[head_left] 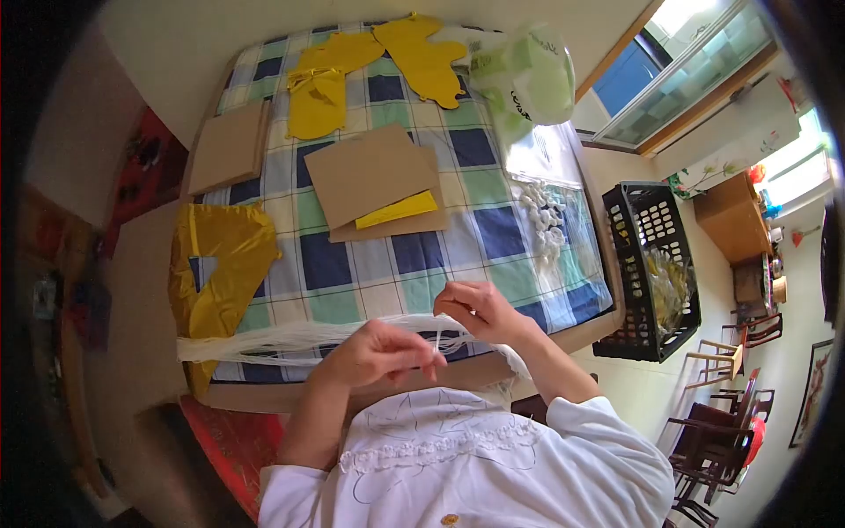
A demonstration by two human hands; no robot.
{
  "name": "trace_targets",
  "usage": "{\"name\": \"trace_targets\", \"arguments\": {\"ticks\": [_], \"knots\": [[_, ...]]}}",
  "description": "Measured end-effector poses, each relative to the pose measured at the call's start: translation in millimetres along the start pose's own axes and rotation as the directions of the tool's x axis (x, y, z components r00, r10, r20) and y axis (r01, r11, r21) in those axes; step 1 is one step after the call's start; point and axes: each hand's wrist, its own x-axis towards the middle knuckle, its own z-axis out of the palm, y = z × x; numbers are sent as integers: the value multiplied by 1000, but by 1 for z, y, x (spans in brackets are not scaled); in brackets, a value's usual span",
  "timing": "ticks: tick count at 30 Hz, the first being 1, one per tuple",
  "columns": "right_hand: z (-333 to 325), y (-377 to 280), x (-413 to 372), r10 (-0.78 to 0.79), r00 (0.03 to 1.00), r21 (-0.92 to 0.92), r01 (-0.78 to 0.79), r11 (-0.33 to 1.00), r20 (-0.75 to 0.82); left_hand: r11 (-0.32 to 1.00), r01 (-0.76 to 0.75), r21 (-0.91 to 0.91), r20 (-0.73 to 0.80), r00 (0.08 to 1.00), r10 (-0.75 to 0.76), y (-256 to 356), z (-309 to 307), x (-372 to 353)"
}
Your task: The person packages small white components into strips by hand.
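Close to the bed's near edge, my left hand (385, 355) is closed with its fingertips pinched on a short white string (438, 333). Slightly higher and to the right, my right hand (478, 310) pinches the upper end of that string, so it runs upright between the two hands. A long bundle of white strings (264, 343) stretches along the bed edge behind and left of my hands. Its left end lies over a shiny gold foil balloon (251, 255), flat on the bed. The exact grip of the fingertips is too small to make out.
Cardboard sheets (365, 176) with a yellow piece between them lie mid-bed, and more cardboard (229, 148) is at left. Flat gold balloons (422, 57) are at the far side. A plastic bag (528, 75) sits far right; a black crate (629, 264) stands beside the bed.
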Motion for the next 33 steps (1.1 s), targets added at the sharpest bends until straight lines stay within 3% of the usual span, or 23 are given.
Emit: {"name": "trace_targets", "arguments": {"ticks": [2, 4, 5, 7, 8, 9, 10, 12, 13, 15, 16, 17, 20, 21, 23, 24, 25, 26, 28, 29, 31, 32, 33], "knots": [[6, 8, -3, -86, 996, -64, 87, 994, 6, 977, -214, 5, -286, 936, 207, -5, 4, 9], [8, -6, -4, -94, 995, -24, 95, 995, 25, 909, -412, 68, -538, 752, 381, -16, 6, 23], [3, -10, -2, -75, 996, -10, 75, 997, 48, 904, -215, 369, -616, 673, 411, -20, -1, 30], [-3, -4, 3, -61, 998, -28, 61, 998, 6, 960, 9, 281, -342, 935, 91, -10, -6, 21], [-1, -1, 2, -77, 997, -45, 77, 996, 2, 954, 140, 265, -173, 980, -96, -7, -7, 15], [1, 2, 3, -95, 995, -60, 95, 994, 0, 990, -135, -45, 42, 990, 137, -9, -7, 9], [3, 3, 4, -116, 993, -74, 116, 991, -2, 967, -240, -81, -158, 962, 225, -8, -4, 12], [8, 1, 7, -114, 993, -46, 115, 992, 12, 890, -448, -90, -529, 778, 338, -9, 6, 21], [10, -1, 8, -113, 993, -36, 114, 993, 22, 909, -326, 260, -599, 684, 416, -11, -1, 28], [5, -4, 13, -66, 998, -34, 65, 997, -12, 977, -19, 212, -371, 923, 99, -6, -8, 19], [4, -3, 13, -66, 998, -36, 66, 997, -7, 964, 144, 222, -240, 967, -89, -4, -10, 13], [5, 1, 14, -66, 998, -36, 66, 997, 0, 996, -80, -25, -43, 996, 79, -5, -8, 7], [7, -4, 16, -74, 997, -17, 75, 997, 29, 899, -432, -77, -561, 764, 319, 9, 12, 17], [6, -10, 18, -77, 996, -9, 77, 997, 41, 909, -386, 155, -627, 672, 393, 3, 6, 20], [-4, -10, 23, -69, 998, -75, 69, 995, 15, 981, -72, 180, -316, 940, 127, 5, -8, 7], [-10, -9, 28, -101, 995, -79, 100, 992, -15, 969, 84, 233, -150, 988, -49, 6, -14, 0], [-11, -9, 30, -123, 992, -101, 124, 987, 18, 985, -170, -18, 38, 985, 170, 1, -18, -3], [-10, -10, 31, -142, 989, -122, 147, 982, 48, 960, -278, 32, -172, 945, 280, 0, -15, 0], [-11, -26, 32, -117, 987, -60, 125, 990, 113, 878, -438, 192, -533, 704, 468, 9, -1, 11], [-13, -32, 34, -108, 983, -33, 114, 993, 147, 878, -243, 412, -546, 706, 452, 6, -8, 12], [-26, -30, 44, -170, 982, -97, 178, 979, 82, 943, -309, 127, -107, 941, 322, 8, -24, -4], [-30, -29, 47, -202, 978, -128, 207, 970, 51, 962, -274, -18, 148, 950, 273, 8, -27, -9], [-28, -28, 49, -203, 977, -136, 211, 968, 66, 866, -421, -271, 90, 884, 459, 5, -21, -7]]}}
